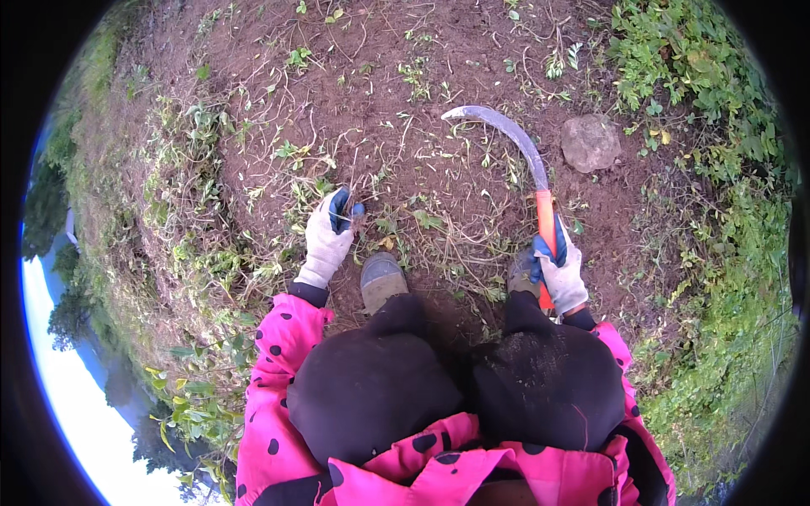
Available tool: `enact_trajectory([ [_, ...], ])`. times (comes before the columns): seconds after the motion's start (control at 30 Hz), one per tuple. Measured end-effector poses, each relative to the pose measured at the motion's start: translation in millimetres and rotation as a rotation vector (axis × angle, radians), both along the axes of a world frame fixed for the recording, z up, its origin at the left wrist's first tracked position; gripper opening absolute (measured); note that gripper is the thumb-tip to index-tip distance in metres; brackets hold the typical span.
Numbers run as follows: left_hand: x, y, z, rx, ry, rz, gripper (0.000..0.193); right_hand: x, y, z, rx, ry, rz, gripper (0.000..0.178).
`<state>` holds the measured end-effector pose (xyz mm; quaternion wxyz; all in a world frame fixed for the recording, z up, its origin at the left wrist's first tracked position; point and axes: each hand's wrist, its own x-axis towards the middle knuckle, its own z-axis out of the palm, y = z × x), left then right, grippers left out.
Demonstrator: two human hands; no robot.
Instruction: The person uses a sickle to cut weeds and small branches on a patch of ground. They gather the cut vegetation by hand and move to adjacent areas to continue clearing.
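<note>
My right hand, in a white glove with blue-coated fingers, is wrapped round the orange handle of a sickle. Its curved grey blade points away from me and bends to the left, over the soil. My left hand, gloved the same way, is closed at the fingertips on a few thin weed stems. Cut and uprooted weeds lie scattered on the brown soil between and beyond my hands.
A round stone sits right of the blade. Dense green plants line the right side, and leafy growth stands at the lower left. My boot is planted just right of my left hand. Bare soil slopes away ahead.
</note>
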<state>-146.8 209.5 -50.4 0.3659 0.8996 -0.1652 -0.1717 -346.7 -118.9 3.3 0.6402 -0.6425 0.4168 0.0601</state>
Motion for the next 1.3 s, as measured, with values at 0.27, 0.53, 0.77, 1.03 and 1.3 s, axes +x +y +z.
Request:
enact_trajectory([
  [0.27, -16.4, -82.8, -14.5, 0.278, -0.073, -0.309, 0.06, -14.6, 5.5, -36.6, -0.198, 0.111, 0.132, 0.063],
  [0.53, -38.5, -51.3, -65.1, -0.281, 0.54, 0.228, 0.014, -10.1, 7.3, -34.0, -0.289, 0.159, 0.234, 0.062],
  [0.77, -30.2, -48.3, -73.1, 0.077, 0.42, 0.066, 0.013, -5.3, 12.7, -37.8, -0.297, 0.163, 0.185, 0.065],
  [1.03, 14.6, -87.4, 50.9, 0.673, 0.292, 0.116, 0.022, 35.7, -25.7, 14.8, -0.085, 0.466, 0.27, 0.063],
  [1.3, 24.8, 142.1, 239.8, 0.373, 0.344, 0.651, 0.006, -6.5, -79.2, 188.4, -0.318, 0.403, 0.094, 0.042],
])
